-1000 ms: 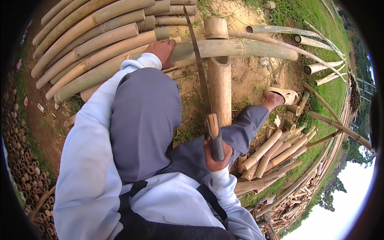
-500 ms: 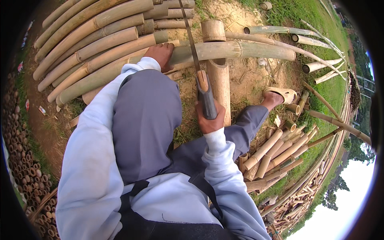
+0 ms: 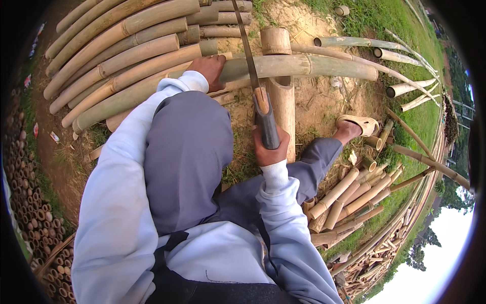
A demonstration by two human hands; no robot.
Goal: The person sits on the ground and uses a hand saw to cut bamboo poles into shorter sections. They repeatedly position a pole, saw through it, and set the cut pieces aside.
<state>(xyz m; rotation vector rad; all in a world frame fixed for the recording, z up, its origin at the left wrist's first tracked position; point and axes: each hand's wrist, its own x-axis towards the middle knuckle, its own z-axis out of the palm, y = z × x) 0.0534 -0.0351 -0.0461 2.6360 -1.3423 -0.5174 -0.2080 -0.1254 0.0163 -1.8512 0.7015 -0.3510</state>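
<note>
A thick, pale green bamboo pole point(image 3: 334, 67) lies crosswise in front of me, passing through a notch in an upright bamboo post point(image 3: 281, 116). My left hand point(image 3: 208, 70) is wrapped round the pole, left of the post. Held in my right hand point(image 3: 271, 146) is a handsaw point(image 3: 265, 119) with a dark handle and a brown wooden part where the blade begins. Its long, narrow blade crosses the pole between my left hand and the post, pointing away from me. The depth of any cut cannot be made out.
Long bamboo poles point(image 3: 116, 63) lie side by side at the far left. Short cut pieces point(image 3: 339, 200) are heaped by my right foot, which wears a beige clog point(image 3: 360, 124). Thinner poles point(image 3: 362, 41) rest on grass at the far right. Sawdust covers the ground beyond the post.
My right hand and the saw have moved slightly away from me across the pole. My left hand keeps its grip. The whole view has shifted a little.
</note>
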